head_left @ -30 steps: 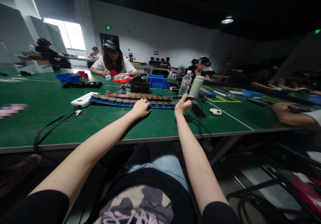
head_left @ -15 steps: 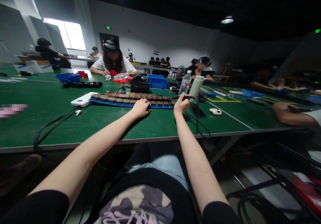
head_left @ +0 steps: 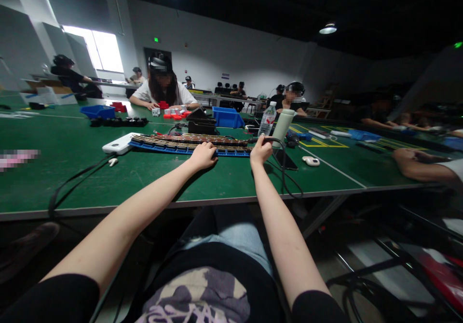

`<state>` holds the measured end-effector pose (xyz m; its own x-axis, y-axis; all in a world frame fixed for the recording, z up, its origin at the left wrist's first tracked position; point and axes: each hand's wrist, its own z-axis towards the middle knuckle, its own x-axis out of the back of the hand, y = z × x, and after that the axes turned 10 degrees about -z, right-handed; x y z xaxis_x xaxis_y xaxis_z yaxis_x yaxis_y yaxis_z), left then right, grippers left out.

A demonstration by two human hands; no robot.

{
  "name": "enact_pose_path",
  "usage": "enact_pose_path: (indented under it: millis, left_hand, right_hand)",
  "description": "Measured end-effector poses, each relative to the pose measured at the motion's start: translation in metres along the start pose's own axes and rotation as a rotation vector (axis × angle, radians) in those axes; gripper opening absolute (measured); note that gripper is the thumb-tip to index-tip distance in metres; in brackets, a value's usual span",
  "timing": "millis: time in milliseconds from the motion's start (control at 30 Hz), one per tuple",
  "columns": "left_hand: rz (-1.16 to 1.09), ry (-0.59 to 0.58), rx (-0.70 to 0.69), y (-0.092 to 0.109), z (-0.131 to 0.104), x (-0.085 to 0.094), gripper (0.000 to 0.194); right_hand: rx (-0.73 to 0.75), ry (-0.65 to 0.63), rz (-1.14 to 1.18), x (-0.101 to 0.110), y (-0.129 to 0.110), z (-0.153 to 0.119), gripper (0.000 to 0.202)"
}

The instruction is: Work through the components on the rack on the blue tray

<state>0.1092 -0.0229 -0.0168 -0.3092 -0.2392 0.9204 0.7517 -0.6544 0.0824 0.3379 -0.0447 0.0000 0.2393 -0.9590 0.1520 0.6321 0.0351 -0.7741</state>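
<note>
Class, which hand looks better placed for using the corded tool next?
Probably the right hand: it grips the corded tool, while the left hand rests at the blue rack.

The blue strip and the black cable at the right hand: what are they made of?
Blue strip: probably moulded plastic, matte, from its even colour and regular divisions. Black cable: perhaps rubber or soft plastic outside, smooth-looking; it hangs in a loose loop.

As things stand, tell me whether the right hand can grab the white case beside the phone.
Probably not yet: the right hand holds a corded black tool, and the black cable runs between it and the white case, which lies uncovered.
</note>
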Motion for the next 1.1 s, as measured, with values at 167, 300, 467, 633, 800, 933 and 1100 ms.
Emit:
enact_pose_path:
  millis: [167,300,467,633,800,933,1100]
  left_hand:
    - [0.016,-0.01,0.005,0.001,0.0,0.001,0.037]
    - [0.018,-0.013,0.008,0.003,-0.001,0.002,0.037]
    - [0.016,-0.017,0.014,0.003,-0.001,0.002,0.037]
    - [0.012,-0.009,0.015,0.003,-0.001,0.001,0.036]
    - [0.01,-0.012,0.021,0.004,-0.001,0.002,0.036]
    - [-0.009,-0.005,0.027,0.005,-0.001,0.003,0.036]
    - [-0.015,-0.01,0.028,0.004,-0.001,0.003,0.037]
  right_hand:
    - [-0.092,-0.025,-0.006,0.004,-0.005,0.0,0.049]
    - [-0.161,-0.039,-0.03,0.005,-0.004,0.003,0.047]
    - [-0.249,-0.061,-0.057,0.007,-0.005,0.006,0.042]
    - [-0.325,-0.098,-0.063,0.009,-0.005,0.008,0.038]
    - [-0.441,-0.076,-0.073,0.01,-0.002,0.01,0.031]
    - [-0.532,-0.042,-0.097,0.012,-0.001,0.011,0.026]
    - [-0.437,-0.099,-0.033,0.015,-0.001,0.011,0.026]
